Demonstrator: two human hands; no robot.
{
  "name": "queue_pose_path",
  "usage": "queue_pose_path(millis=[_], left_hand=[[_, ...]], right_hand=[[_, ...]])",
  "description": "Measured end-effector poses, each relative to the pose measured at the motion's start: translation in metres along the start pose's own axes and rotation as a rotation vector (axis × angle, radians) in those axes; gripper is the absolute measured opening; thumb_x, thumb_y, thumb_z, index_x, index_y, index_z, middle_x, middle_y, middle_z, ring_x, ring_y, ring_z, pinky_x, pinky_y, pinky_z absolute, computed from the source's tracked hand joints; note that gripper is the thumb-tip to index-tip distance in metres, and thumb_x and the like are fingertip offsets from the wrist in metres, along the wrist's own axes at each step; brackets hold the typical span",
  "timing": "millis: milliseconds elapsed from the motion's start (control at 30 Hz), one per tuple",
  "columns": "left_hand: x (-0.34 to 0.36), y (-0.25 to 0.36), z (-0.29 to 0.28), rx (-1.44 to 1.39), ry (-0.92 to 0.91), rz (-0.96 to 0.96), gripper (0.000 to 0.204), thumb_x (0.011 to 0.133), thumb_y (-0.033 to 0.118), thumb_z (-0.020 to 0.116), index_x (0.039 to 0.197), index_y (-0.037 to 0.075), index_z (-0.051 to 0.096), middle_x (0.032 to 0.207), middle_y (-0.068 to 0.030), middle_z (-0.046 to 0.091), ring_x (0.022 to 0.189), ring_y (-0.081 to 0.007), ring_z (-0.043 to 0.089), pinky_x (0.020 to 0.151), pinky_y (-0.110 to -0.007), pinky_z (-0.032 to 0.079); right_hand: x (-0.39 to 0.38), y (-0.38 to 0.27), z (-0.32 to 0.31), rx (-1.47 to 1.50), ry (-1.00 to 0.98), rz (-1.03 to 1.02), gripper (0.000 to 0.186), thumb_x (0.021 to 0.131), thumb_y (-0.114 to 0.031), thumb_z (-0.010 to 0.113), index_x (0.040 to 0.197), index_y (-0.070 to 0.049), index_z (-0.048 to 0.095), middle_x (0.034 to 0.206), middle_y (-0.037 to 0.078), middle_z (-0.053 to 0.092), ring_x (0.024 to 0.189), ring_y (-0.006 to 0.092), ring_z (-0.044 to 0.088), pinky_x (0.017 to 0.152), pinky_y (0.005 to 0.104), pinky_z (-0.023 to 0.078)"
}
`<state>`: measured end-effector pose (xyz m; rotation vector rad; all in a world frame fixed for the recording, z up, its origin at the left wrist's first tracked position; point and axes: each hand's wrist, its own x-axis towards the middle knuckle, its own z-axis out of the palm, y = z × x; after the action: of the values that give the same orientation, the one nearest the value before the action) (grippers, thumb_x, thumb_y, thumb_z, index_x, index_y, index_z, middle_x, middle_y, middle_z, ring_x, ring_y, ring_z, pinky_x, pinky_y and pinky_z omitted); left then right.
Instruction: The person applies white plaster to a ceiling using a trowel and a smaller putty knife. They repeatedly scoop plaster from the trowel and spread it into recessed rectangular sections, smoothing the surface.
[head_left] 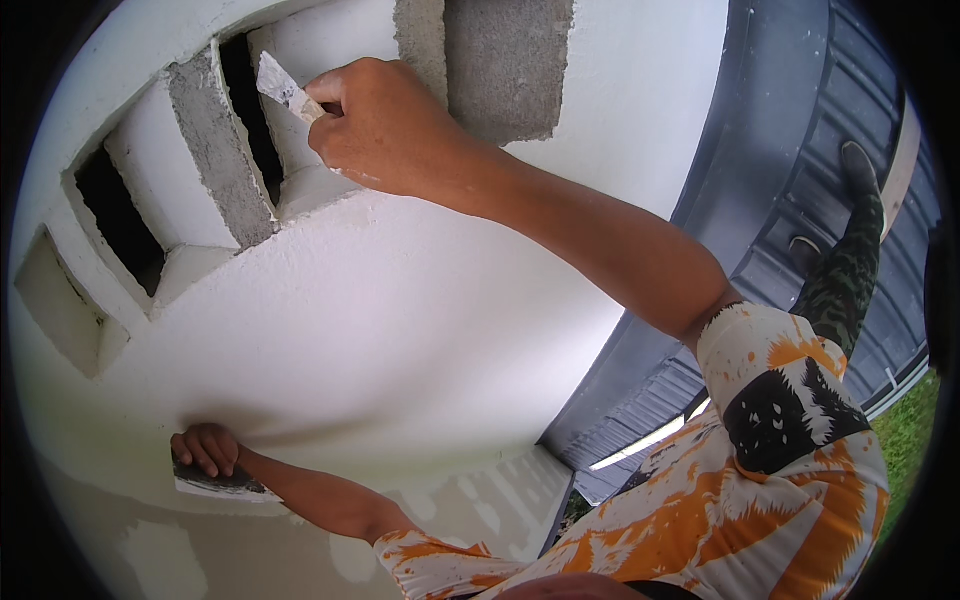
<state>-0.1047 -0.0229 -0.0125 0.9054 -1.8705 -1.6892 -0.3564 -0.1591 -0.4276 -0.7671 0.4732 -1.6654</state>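
My right hand (370, 135) grips a small scraper (280, 82) coated in white filler, raised at a narrow dark slot (250, 120) in the upper wall, beside a rough strip of bare grey block (205, 150). At the lower left, my left hand (208, 448) is curled over the top of a flat board (225, 485) with dark and white smears, held near the white wall (400, 310). The filler on the blade partly hides its shape, and the underside of the board's grip is hidden.
More recessed openings (115, 215) run along the wall at left, and a grey bare patch (505, 65) sits at the top. On the right are dark ribbed metal sheets (820, 90), a leg in camouflage trousers (840, 280) with dark shoes, a pale plank (900, 160) and grass (905, 450).
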Motion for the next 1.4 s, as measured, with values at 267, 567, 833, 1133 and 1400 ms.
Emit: queue_pose_path(millis=[267, 567, 833, 1133, 1400], left_hand=[[0.007, -0.003, 0.004, 0.022, -0.010, -0.006, 0.021, 0.099, 0.014, 0.043, 0.099, -0.004, 0.054, 0.068, -0.0168, 0.060, 0.044, -0.0261, 0.057, 0.039, -0.041, 0.043], [0.004, 0.001, 0.004, 0.028, -0.011, -0.041, 0.026, 0.102, 0.017, 0.039, 0.104, -0.004, 0.053, 0.069, -0.0173, 0.061, 0.045, -0.0273, 0.058, 0.041, -0.045, 0.045], [0.001, 0.003, 0.001, 0.075, 0.011, -0.015, 0.029, 0.103, 0.020, 0.038, 0.105, -0.005, 0.053, 0.068, -0.0168, 0.060, 0.044, -0.0276, 0.057, 0.039, -0.044, 0.045], [-0.002, 0.001, -0.010, -0.014, -0.113, -0.063, 0.029, 0.104, 0.020, 0.037, 0.112, -0.005, 0.049, 0.077, -0.0205, 0.060, 0.053, -0.0310, 0.060, 0.046, -0.048, 0.047], [0.000, 0.003, -0.007, 0.026, -0.054, -0.045, 0.027, 0.103, 0.019, 0.040, 0.110, -0.004, 0.052, 0.072, -0.0195, 0.060, 0.045, -0.0277, 0.059, 0.036, -0.039, 0.043]], right_hand=[[-0.004, 0.001, 0.006, 0.086, -0.119, 0.038, 0.032, 0.082, -0.002, 0.054, 0.107, 0.002, 0.073, 0.058, 0.010, 0.058, 0.050, 0.0141, 0.055, 0.047, 0.0330, 0.044], [-0.030, -0.002, -0.017, 0.007, 0.016, 0.098, 0.022, 0.084, -0.006, 0.054, 0.064, 0.001, 0.053, 0.055, 0.007, 0.053, 0.049, 0.0122, 0.052, 0.048, 0.0340, 0.043], [-0.001, 0.011, 0.015, -0.077, -0.090, 0.200, 0.015, 0.084, -0.005, 0.057, 0.074, 0.001, 0.067, 0.058, 0.009, 0.057, 0.052, 0.0174, 0.054, 0.051, 0.0358, 0.045], [0.010, -0.014, -0.023, -0.302, -0.205, -0.178, 0.009, 0.075, -0.008, 0.060, 0.068, -0.005, 0.063, 0.061, 0.008, 0.052, 0.049, 0.0170, 0.043, 0.046, 0.0349, 0.036], [0.043, -0.026, -0.009, 0.284, -0.421, 0.365, 0.014, 0.073, -0.016, 0.059, 0.063, -0.009, 0.052, 0.064, 0.001, 0.046, 0.048, 0.0085, 0.032, 0.044, 0.0258, 0.023]])
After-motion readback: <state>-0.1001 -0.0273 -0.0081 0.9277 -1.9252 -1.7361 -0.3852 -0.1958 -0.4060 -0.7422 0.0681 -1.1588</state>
